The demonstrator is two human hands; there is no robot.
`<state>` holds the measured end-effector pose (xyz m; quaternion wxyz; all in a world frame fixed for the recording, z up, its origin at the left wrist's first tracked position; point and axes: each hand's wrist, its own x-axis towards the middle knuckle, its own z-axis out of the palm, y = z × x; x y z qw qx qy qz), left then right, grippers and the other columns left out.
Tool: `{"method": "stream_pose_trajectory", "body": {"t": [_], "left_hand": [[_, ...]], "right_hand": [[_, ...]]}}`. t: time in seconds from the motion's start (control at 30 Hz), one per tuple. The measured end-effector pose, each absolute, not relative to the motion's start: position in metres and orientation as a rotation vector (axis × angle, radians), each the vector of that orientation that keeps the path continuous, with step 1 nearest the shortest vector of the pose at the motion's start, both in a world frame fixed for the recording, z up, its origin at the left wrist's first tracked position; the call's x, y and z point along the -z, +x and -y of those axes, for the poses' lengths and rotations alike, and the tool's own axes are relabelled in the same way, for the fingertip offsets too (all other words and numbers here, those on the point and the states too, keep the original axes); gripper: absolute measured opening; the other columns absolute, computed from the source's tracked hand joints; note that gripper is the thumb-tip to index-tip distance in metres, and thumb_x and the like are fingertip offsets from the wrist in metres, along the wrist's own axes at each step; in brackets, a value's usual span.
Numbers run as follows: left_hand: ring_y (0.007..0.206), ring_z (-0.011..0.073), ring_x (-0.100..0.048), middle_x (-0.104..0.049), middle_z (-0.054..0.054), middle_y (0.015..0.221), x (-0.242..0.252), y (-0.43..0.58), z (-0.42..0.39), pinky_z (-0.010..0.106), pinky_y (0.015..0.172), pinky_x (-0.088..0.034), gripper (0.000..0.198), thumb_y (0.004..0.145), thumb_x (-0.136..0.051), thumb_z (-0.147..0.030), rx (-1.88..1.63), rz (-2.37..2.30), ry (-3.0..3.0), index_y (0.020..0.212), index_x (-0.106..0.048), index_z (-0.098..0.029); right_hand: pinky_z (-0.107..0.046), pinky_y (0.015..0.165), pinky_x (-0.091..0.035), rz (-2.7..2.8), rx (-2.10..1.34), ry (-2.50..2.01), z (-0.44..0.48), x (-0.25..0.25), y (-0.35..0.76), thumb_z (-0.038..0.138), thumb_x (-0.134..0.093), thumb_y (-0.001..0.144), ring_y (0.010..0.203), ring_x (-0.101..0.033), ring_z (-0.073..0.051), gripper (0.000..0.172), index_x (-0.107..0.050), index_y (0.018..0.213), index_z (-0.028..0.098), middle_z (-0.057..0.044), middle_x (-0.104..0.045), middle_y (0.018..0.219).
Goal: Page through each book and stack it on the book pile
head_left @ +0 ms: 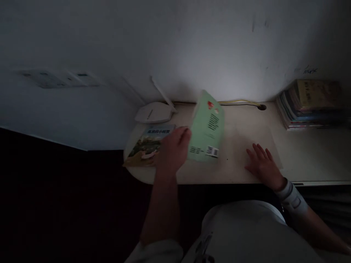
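My left hand is closed on the left edge of a thin green book, which is tilted up above the desk. Its visible cover carries printed text, a small red picture and a barcode near the bottom. Partly behind that hand, a second book with an illustrated cover lies flat at the desk's rounded left end. My right hand is open, fingers spread, over a thin clear sheet on the desktop; whether it presses on the sheet I cannot tell.
A white router with raised antennas stands at the back left. Behind the green book, a yellow cable runs along the wall to a cable hole. A stack of books sits at the right. Wall sockets are at the left.
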<state>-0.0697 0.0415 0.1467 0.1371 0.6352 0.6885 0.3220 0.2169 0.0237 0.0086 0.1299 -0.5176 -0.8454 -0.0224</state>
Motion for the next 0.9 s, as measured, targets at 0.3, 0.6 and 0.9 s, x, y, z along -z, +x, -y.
{"method": "stream_pose_trajectory", "body": {"t": [0.3, 0.6, 0.9], "left_hand": [[0.059, 0.0118, -0.044, -0.046, -0.002, 0.061, -0.121, -0.001, -0.051, 0.024, 0.056, -0.032, 0.025, 0.087, -0.037, -0.03, -0.93, -1.854, 1.862, 0.07, -0.052, -0.019], [0.063, 0.0124, -0.05, -0.055, -0.001, 0.067, -0.112, 0.02, -0.046, 0.024, 0.062, -0.036, 0.025, 0.089, -0.038, -0.028, -0.909, -1.765, 1.895, 0.081, -0.059, -0.019], [0.058, 0.0106, -0.045, -0.05, -0.002, 0.062, -0.115, 0.024, -0.047, 0.023, 0.059, -0.034, 0.027, 0.09, -0.038, -0.03, -0.909, -1.643, 1.894, 0.073, -0.055, -0.018]], "right_hand": [[-0.048, 0.109, -0.035, 2.316, -0.561, -1.113, -0.048, -0.007, 0.212, 0.045, -0.035, 0.094, 0.137, -0.032, -0.025, 0.064, -0.018, 0.149, 0.016, -0.018, -0.035, 0.148], [-0.044, 0.113, -0.029, 2.25, -0.85, -1.042, -0.058, -0.013, 0.201, 0.046, -0.024, 0.097, 0.137, -0.033, -0.02, 0.061, -0.016, 0.15, 0.016, -0.013, -0.032, 0.15], [-0.044, 0.114, -0.028, 2.252, -0.898, -1.058, -0.058, -0.01, 0.203, 0.046, -0.029, 0.096, 0.138, -0.031, -0.02, 0.063, -0.012, 0.15, 0.019, -0.01, -0.03, 0.152]]}}
